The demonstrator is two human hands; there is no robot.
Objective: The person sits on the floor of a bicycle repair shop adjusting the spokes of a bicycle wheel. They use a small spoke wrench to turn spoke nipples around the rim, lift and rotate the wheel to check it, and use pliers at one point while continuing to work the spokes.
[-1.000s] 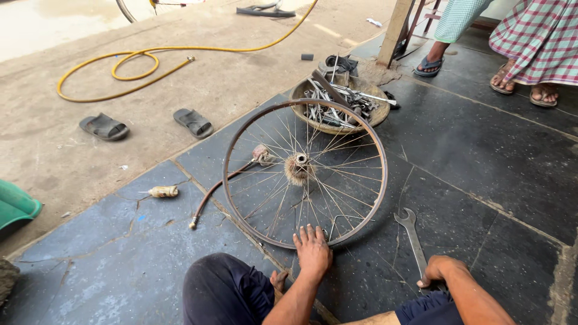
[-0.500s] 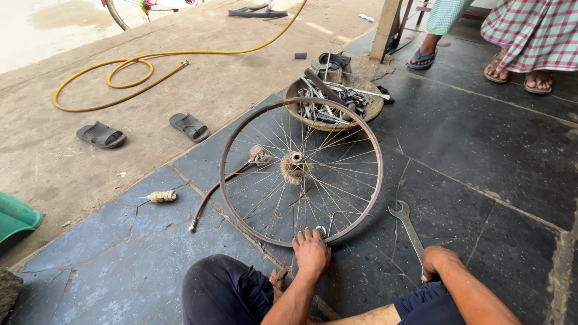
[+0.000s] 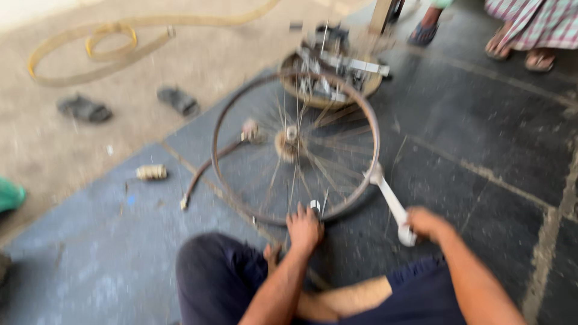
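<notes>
A blurred view down at a person seated on a dark stone floor (image 3: 481, 138). A bare spoked wheel (image 3: 296, 144) lies flat just ahead of the knees, hub (image 3: 288, 139) near its middle. The left hand (image 3: 303, 227) rests on the near rim with fingers curled over it. The right hand (image 3: 425, 222) is closed around the near end of a wrench (image 3: 390, 203). The wrench's long axis runs diagonally, from the hand away and leftward, and its far head touches the wheel's right rim. Beyond the wheel sits a shallow round basin (image 3: 368, 87) filled with metal tools; the blur hides which ones. A pair of sandals (image 3: 129, 103) and a coiled yellow hose (image 3: 99, 45) lie at far left.
</notes>
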